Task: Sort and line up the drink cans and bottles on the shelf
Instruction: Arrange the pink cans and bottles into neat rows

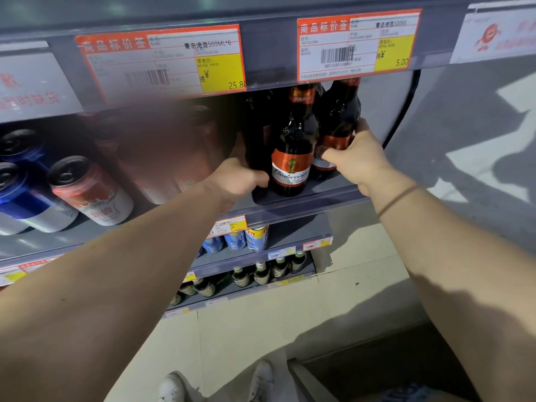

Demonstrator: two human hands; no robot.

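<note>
Dark beer bottles with red labels stand at the right end of a grey shelf (307,198). My right hand (355,158) is wrapped around the rightmost bottle (338,111) at its label. My left hand (237,178) grips a dark bottle (256,134) just left of the front Budweiser bottle (293,152), which stands upright between my hands. Further left on the same shelf are a red-and-white can (92,192) and blue-and-white cans (26,195). A blurred patch hides the cans in the shelf's middle.
Price tags (358,43) hang on the shelf edge above the bottles. Lower shelves hold blue cans (246,239) and green bottles (261,272). The shelf unit ends right of the bottles, with tiled floor (290,314) below and my white shoes (261,378) on it.
</note>
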